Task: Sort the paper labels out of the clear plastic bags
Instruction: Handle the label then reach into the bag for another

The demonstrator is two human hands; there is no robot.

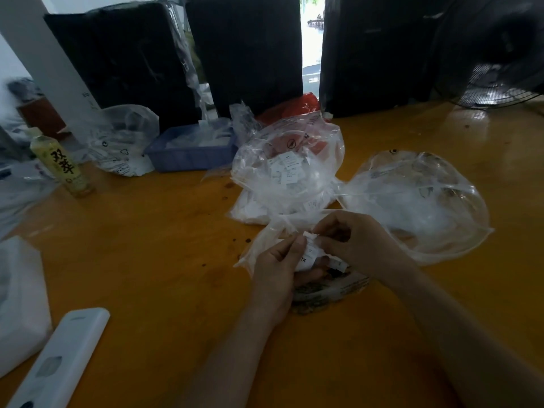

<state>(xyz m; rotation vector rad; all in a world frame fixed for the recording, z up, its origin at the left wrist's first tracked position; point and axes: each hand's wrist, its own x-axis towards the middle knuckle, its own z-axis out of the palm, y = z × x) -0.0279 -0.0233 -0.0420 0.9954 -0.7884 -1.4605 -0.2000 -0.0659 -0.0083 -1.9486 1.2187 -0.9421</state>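
Right now both my hands work at about six o'clock over an orange-yellow worktop (147,260), glossy and flecked with small dark spots. My left hand (275,275) has its fingers curled around a small bundle of white paper labels (309,254) held against a crumpled clear plastic bag (265,242); my right hand (353,242) pinches the top of the same bundle with fingertips and thumb. A printed card (323,290) lies under the hands.

Just past them at twelve o'clock sits one puffed clear bag of labels (288,172), and at two o'clock a second, nearly empty bag (418,201). A third bag (123,139) stands at ten o'clock beside one blue plastic tray (191,154). One green drink bottle (60,163) stands at nine o'clock. One white remote (59,360) lies at seven o'clock. Three black wrapped blocks (244,51) line the far edge, with daylight between two of them, and one fan (497,81) sits at one o'clock.
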